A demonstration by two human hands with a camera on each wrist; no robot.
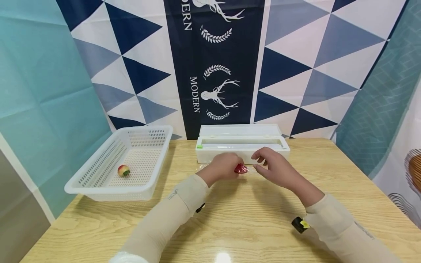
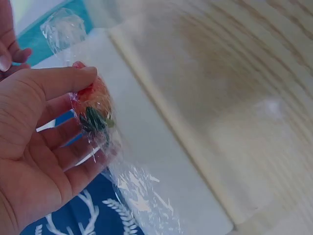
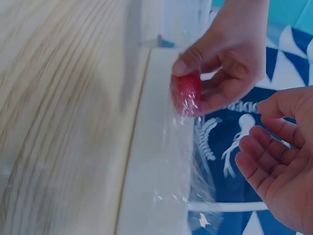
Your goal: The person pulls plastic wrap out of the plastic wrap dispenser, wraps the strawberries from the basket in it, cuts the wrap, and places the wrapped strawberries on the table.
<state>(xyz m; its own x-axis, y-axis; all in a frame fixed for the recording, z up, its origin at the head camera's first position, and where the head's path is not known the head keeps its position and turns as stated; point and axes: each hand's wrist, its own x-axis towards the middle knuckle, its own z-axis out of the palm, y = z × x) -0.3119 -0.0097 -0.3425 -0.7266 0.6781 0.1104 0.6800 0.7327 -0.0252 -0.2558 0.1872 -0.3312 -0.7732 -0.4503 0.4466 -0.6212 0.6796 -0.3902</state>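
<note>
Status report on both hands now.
Left hand pinches wrapped strawberry. Right hand beside it, fingers loosely curled, holding nothing. Dispenser box right behind.

Film [image 3: 183, 147] is thin clear plastic, glossy and crinkled, wrapped on a shiny red strawberry [image 1: 241, 168] with a green leafy cap. Box [image 1: 242, 146] is smooth white plastic, semi-matt; basket [image 1: 98, 182] is white perforated plastic. Table [image 1: 250, 219] is pale wood grain with a slight sheen, backdrop [image 1: 296, 65] is printed cloth, sleeves [image 1: 171, 215] matt beige knit.
</note>
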